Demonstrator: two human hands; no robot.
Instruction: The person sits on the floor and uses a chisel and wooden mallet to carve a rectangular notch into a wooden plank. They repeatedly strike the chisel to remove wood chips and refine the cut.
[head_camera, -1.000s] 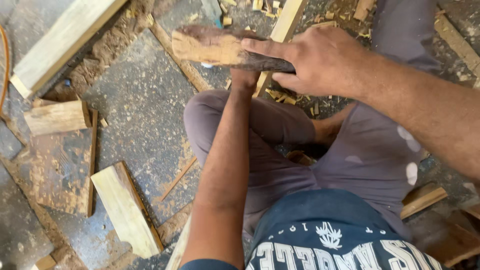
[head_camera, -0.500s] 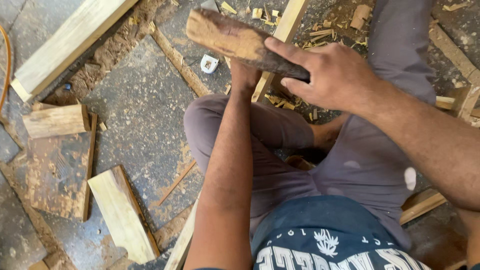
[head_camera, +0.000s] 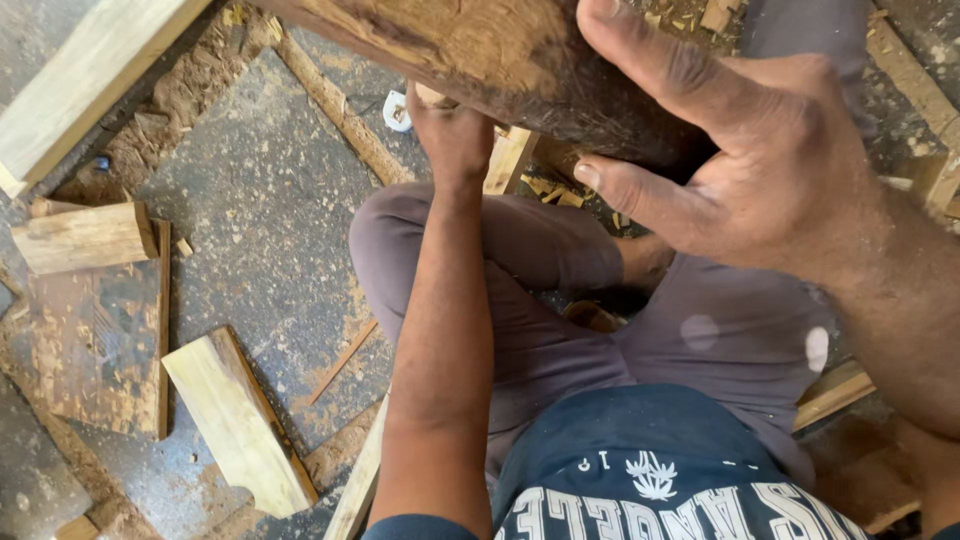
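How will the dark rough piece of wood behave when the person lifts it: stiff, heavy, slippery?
The dark wood piece looks thick and solid, so probably stiff and fairly heavy for its size. Both the right hand and the left hand are on it, which suggests weight. Its coarse, uneven surface should make slipping unlikely.

Small white object with blue marking (head_camera: 397, 110) on floor at 11 o'clock, beside long wood strip (head_camera: 345, 112); possibly packet or label, too small to tell. No signs, screens.

Rough dark wood block (head_camera: 500, 60), tilted, lifted (bark-edged)
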